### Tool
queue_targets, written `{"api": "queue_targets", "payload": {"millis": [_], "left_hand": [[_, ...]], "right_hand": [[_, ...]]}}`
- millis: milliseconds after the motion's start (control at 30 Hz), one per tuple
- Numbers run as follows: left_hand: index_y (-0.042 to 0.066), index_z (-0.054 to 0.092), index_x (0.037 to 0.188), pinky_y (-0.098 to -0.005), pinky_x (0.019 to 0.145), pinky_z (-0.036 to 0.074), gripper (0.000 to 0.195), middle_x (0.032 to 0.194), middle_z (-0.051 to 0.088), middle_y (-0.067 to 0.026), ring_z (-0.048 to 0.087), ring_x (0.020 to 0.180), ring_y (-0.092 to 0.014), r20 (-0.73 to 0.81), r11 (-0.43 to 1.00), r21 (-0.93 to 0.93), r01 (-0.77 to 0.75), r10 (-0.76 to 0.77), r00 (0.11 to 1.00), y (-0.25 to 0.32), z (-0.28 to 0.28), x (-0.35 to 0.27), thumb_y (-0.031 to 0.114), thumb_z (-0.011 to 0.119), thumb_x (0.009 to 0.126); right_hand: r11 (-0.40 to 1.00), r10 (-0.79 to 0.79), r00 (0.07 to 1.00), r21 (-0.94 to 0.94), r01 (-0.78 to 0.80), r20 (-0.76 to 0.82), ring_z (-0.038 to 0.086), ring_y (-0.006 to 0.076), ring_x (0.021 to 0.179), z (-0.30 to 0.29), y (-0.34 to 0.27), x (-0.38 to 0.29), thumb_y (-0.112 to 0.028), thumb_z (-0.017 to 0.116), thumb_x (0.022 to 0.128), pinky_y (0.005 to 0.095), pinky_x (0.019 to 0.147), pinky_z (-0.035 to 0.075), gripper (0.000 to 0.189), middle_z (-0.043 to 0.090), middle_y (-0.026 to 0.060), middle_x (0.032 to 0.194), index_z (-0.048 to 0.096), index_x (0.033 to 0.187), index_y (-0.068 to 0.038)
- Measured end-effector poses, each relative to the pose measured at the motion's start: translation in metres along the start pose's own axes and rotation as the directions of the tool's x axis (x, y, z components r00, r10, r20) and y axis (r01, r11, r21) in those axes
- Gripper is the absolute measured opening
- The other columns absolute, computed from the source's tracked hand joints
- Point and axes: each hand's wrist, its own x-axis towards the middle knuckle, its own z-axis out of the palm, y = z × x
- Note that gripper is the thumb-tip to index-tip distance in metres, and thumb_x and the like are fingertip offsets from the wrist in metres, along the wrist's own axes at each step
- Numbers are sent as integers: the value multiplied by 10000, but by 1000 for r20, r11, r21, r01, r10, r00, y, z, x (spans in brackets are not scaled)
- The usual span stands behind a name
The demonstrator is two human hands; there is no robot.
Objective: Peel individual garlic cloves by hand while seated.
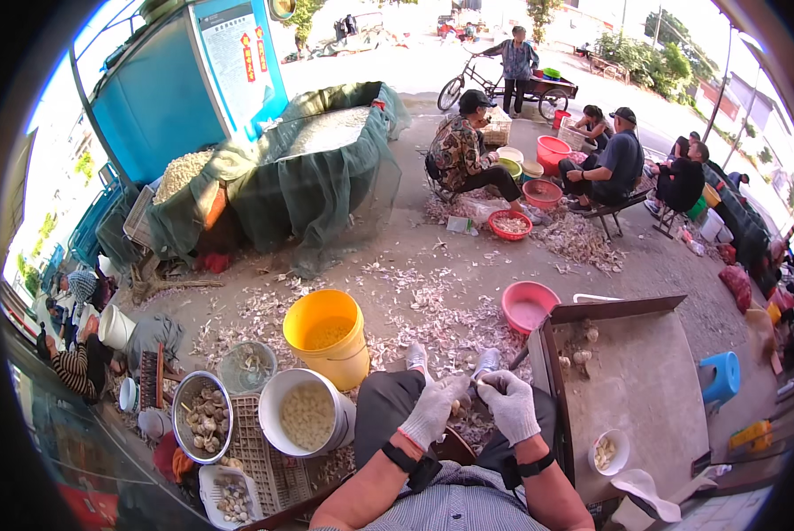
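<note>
Both my hands wear pale knitted work gloves and meet between my knees. My left hand [440, 406] is curled, with brownish garlic [456, 407] showing at its fingers. Close beside it, my right hand [508, 403] pinches a small dark object [474, 390], too small and covered to name. Garlic skins [430, 318] litter the ground around my shoes. To the left stand a white bucket [307, 415] and a yellow bucket [326, 335], both holding peeled cloves in liquid. A metal colander [183, 406] of unpeeled garlic bulbs [207, 421] sits farther left.
A board table [642, 398] at my right carries a few bulbs and a white bowl [609, 453] of cloves. Near it are a pink basin [526, 302] and a blue stool [720, 378]. A white basket [227, 494] stands at lower left. Several people sit beyond, among basins.
</note>
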Motion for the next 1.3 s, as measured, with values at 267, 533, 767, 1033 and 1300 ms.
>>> {"api": "queue_targets", "payload": {"millis": [267, 533, 767, 1033, 1300], "left_hand": [[29, 766, 1135, -210, 628, 499, 171, 893, 706, 21, 610, 708, -42, 33, 986, 155, -58, 54, 998, 2, 25, -7, 132, 676, 1031], [55, 708, 1122, -218, 685, 532, 124, 940, 687, -24, 621, 757, -75, 19, 975, -215, -60, 65, 998, 35, 20, -17, 104, 610, 1064], [23, 652, 1190, -263, 715, 562, 150, 988, 684, -89, 639, 767, -155, 32, 943, -296, -154, 171, 985, 39, 20, -21, 53, 574, 1066], [8, 668, 1138, -258, 678, 535, 132, 855, 682, -55, 635, 720, -126, 62, 976, -95, -194, 200, 978, 45, 25, -23, 43, 599, 1031], [-32, 716, 1157, -213, 730, 516, 181, 985, 728, -25, 635, 829, -50, 38, 917, 269, -295, 295, 955, 40, 28, -35, 27, 659, 996]], "right_hand": [[973, -167, 986, -157, 167, 12, 624, 77, 774, -5, 10, -4, 17, 717, 884, 269, 724, 527, 151, 696, 31, 829, 751, 1031, 8], [969, -163, 977, -163, 184, 139, 621, 51, 790, -15, -26, 20, -59, 665, 979, 247, 703, 522, 246, 712, 24, 896, 698, 1210, 17], [975, -85, 942, -169, 146, 325, 556, 68, 677, -35, -45, 11, -173, 550, 1055, 248, 635, 482, 324, 711, 19, 873, 675, 1288, 15], [963, -41, 927, -232, 136, 373, 630, 82, 729, -31, -60, 13, -111, 675, 984, 275, 665, 526, 208, 709, 30, 871, 715, 1137, 24], [942, -90, 932, -274, 195, 350, 633, 75, 727, -28, -44, 7, -128, 693, 996, 268, 663, 522, 175, 701, 21, 843, 738, 1109, -3]]}}
